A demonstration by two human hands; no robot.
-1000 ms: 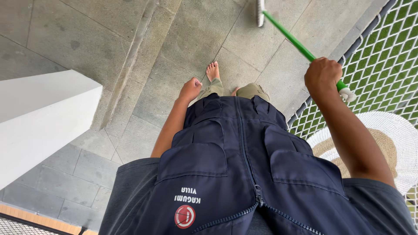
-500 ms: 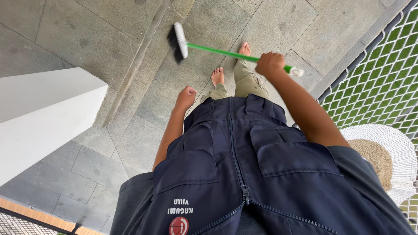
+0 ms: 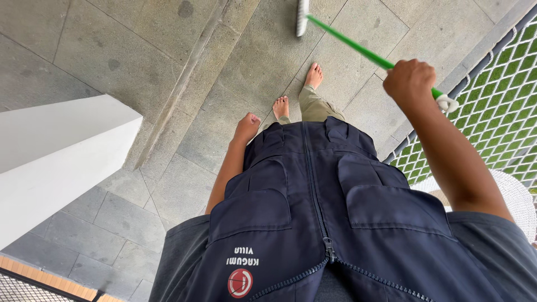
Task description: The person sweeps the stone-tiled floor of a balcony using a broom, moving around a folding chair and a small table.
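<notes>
My right hand grips the green handle of a broom near its white end cap. The pale broom head sits blurred at the top edge, over the grey stone floor ahead of my bare feet. My left hand hangs at my side in a loose fist, holding nothing. I wear a dark blue zip vest with pockets.
A white low wall stands at the left. A mesh railing runs along the right, with green grass below it. A round white woven object lies by the railing. A shallow groove crosses the paving diagonally.
The broom head has swung from the left to the top middle, away from me. My right hand has moved rightward and up with the handle. My feet have stepped forward.
</notes>
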